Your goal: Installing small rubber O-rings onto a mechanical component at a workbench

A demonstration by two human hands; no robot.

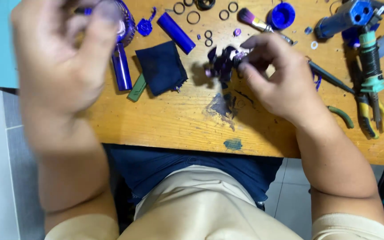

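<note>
Above the surface, the right hand pinches a small dark purple part; its grip should stay light but firm. At ten o'clock, the blurred left hand hides its grip state.

A person seen from above, from a camera worn on the head. Both forearms are bare, with no watch, bracelet or ring that can be made out. The left hand fills the far left of the view and is blurred; the right hand is sharper, with short, plain fingernails. At the near edge, cream-coloured short sleeves show on both upper arms, each ending in a ribbed hem. The same cream, soft knit shirt covers the chest and belly in the near middle. Beyond it, dark navy blue trousers or shorts cover the lap, the cloth smooth, with a faint seam line.
</note>
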